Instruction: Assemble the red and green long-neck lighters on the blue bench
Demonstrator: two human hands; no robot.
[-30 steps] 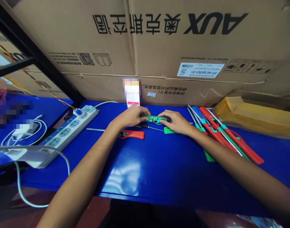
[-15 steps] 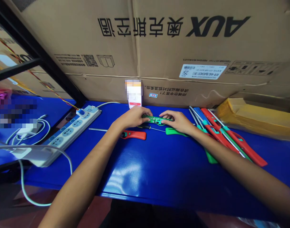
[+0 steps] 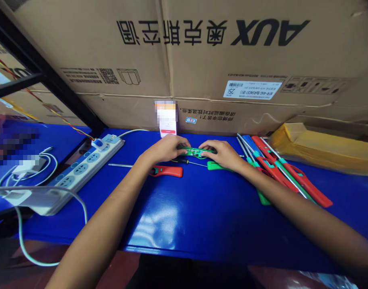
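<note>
Both hands hold an opened green lighter half [image 3: 193, 152], its inner parts facing up, above the blue table. My left hand [image 3: 171, 148] grips its left end between thumb and fingers. At its right end my right hand [image 3: 221, 153] is closed on it. Just below lie a screwdriver [image 3: 184, 161] with a black and yellow handle and a loose green handle piece [image 3: 217, 165], partly under my right hand. A red lighter [image 3: 168, 171] with a metal rod rests beside my left wrist.
Several red and green lighters [image 3: 277, 168] are heaped on the right, near a yellow-taped carton [image 3: 325, 146]. A lit phone [image 3: 167, 120] leans on the large cardboard box [image 3: 202, 60]. On the left are a white power strip [image 3: 84, 168] and cables.
The whole view has shifted slightly, so the scene sits a little further left. Both hands keep their hold on the green lighter half.
</note>
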